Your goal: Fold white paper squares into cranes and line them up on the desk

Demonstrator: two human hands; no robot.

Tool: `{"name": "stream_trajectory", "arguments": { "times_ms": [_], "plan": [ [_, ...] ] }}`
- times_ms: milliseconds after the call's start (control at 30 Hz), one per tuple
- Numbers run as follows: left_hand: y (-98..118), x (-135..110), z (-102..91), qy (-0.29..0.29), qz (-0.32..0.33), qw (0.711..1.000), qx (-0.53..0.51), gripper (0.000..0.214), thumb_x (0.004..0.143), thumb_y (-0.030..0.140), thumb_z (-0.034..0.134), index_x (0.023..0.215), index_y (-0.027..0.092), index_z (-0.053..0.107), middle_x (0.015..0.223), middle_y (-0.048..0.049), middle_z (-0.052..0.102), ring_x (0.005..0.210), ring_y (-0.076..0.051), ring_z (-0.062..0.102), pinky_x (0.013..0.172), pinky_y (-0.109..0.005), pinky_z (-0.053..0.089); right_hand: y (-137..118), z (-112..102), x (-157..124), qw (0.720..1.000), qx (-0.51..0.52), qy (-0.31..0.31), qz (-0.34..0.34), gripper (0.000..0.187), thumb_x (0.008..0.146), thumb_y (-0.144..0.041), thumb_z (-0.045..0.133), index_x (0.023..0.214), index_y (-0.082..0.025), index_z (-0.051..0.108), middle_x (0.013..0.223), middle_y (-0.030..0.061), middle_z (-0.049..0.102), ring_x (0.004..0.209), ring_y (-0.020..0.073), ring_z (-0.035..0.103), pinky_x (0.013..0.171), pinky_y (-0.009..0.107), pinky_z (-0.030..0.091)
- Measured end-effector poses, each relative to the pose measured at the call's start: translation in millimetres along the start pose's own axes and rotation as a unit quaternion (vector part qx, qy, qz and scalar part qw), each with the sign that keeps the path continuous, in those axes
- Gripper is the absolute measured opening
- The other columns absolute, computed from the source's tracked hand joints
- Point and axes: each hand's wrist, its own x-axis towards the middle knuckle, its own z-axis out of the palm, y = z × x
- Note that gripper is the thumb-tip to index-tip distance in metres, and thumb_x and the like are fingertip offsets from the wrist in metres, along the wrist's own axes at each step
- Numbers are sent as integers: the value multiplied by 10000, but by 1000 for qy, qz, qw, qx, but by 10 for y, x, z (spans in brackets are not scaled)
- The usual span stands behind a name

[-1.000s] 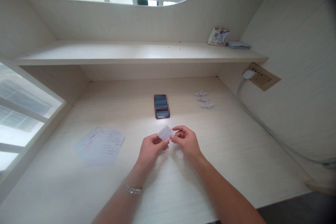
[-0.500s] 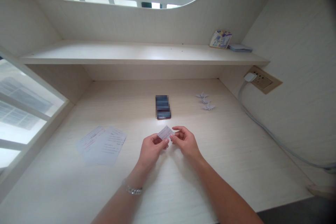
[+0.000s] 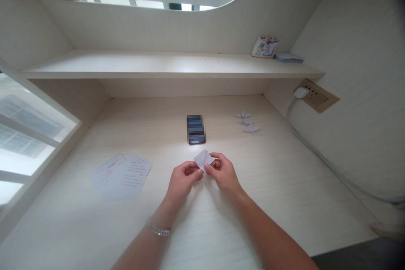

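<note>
A small folded piece of paper [image 3: 203, 158] with faint writing is held up above the desk between my two hands. My left hand [image 3: 186, 177] pinches its lower edge between thumb and fingers. On the other side my right hand [image 3: 222, 171] grips it, thumb in front and fingers behind. Just beyond the paper lies a phone [image 3: 196, 129] with a blurred screen. Farther to the right stand three folded paper cranes [image 3: 249, 128] close together. Loose sheets of paper [image 3: 122, 177] with written lines lie on the left, overlapping.
A shelf [image 3: 142, 62] spans the back, bearing a printed packet [image 3: 265, 47] and a small stack of paper [image 3: 288, 57]. On the right wall, a white plug [image 3: 301, 92] sits in a socket panel [image 3: 319, 98]; its grey cable [image 3: 329, 168] runs along the desk's right side.
The folded paper has shifted slightly right and up and turned a little in my fingers. My right fingers have closed in behind it. My left hand has barely moved.
</note>
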Motion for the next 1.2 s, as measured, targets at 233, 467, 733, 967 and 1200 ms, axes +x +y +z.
{"name": "stream_trajectory", "arguments": {
  "times_ms": [233,467,733,967,1200],
  "plan": [
    [-45,12,-2,-17,-4,1000,-14,250,683,262,700,863,96,652,738,-76,668,643,-136,587,608,-236,458,17,35,-2,1000,20,4,-10,349,684,-215,662,1002,-172,523,583,-42,576,544,122,543,553,248,441],
    [-16,5,19,1,10,1000,-19,257,584,218,763,790,104,661,718,-69,682,643,-149,598,607,-239,454,-16,49,-23,999,53,2,-6,375,651,-236,682,983,-170,518,588,-31,604,554,135,575,563,263,468],
    [-41,-9,34,13,-9,1000,-23,266,565,241,767,765,109,652,683,-68,689,620,-149,608,612,-244,446,-3,-20,-13,1000,29,-10,3,365,647,-270,684,969,-175,542,580,-36,592,560,147,582,574,272,455],
    [-23,-33,-11,40,11,999,7,292,558,238,775,782,126,625,550,7,615,499,-96,534,508,-196,377,-14,-85,-19,998,39,9,-41,290,693,-259,662,942,-169,544,608,-25,604,581,138,576,613,282,462],
    [-7,-105,51,-5,20,999,25,319,609,290,742,852,112,636,707,-66,664,638,-152,601,596,-244,443,-17,-47,-58,996,53,32,-57,300,707,-301,663,951,-170,547,630,-15,625,597,149,594,624,287,472]
  ]
}}
